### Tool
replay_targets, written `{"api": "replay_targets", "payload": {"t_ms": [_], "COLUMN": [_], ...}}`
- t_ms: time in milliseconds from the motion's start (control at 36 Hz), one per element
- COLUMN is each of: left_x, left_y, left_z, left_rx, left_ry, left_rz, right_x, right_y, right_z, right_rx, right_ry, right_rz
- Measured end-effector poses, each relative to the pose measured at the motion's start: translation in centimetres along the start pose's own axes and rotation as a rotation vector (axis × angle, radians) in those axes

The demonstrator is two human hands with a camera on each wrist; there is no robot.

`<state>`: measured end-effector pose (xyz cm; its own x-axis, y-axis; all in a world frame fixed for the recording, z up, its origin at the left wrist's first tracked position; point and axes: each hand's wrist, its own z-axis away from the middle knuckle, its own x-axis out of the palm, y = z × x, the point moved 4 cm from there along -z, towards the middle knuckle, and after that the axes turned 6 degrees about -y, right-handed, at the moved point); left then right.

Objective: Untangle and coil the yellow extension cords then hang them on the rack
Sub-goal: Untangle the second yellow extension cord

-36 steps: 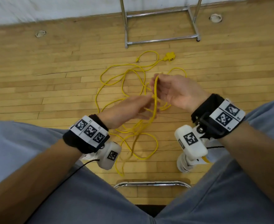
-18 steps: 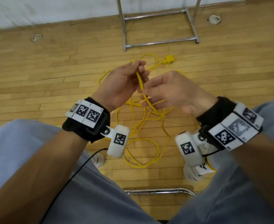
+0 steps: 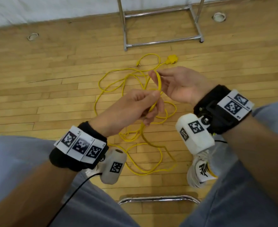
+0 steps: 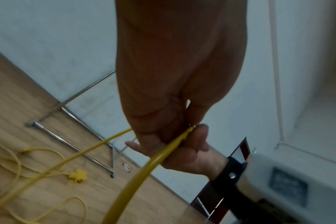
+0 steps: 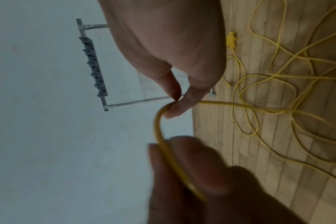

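Observation:
A yellow extension cord (image 3: 135, 126) lies in a loose tangle on the wooden floor, and one strand rises to my hands. My left hand (image 3: 156, 100) pinches that strand between thumb and fingers; in the left wrist view the cord (image 4: 144, 165) runs out from under the fingertips. Just above it, my right hand (image 3: 153, 74) pinches the top of a short arc of the same strand (image 3: 159, 83). The right wrist view shows the cord (image 5: 157, 125) bent round the right fingertips (image 5: 175, 109). The cord's yellow socket end (image 3: 172, 60) lies on the floor beyond my hands.
The chrome rack's base (image 3: 161, 41) stands against the white wall ahead; its hook bar (image 5: 94, 66) shows in the right wrist view. A small plug end (image 3: 138, 64) lies near the socket. My grey-trousered knees, a white shoe (image 3: 200, 169) and a chrome chair bar (image 3: 158, 198) are close below.
My left hand has come down and toward me along the cord. My right hand now holds the top of the strand, above the left hand.

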<state>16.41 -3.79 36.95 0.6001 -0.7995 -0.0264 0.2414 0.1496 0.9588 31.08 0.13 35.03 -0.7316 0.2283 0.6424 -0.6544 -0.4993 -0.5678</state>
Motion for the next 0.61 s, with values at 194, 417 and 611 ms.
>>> {"api": "replay_targets", "payload": {"t_ms": [194,417,611], "left_x": [-1.2,-4.5,-6.6], "left_y": [-3.0,-3.1,-2.9], "left_z": [0.5,0.4,0.4], "left_rx": [-0.250,-0.119,0.060], "left_ry": [0.027,0.383,0.484], "left_rz": [-0.052,0.672,0.830], "right_x": [0.0,1.6,1.9], "right_y": [0.0,3.1,4.7], "right_z": [0.3,1.8,1.5], "right_rx": [-0.006,0.125,0.123], "right_ry": [-0.018,-0.283,-0.297], "right_rz": [-0.063,0.339,0.553]}}
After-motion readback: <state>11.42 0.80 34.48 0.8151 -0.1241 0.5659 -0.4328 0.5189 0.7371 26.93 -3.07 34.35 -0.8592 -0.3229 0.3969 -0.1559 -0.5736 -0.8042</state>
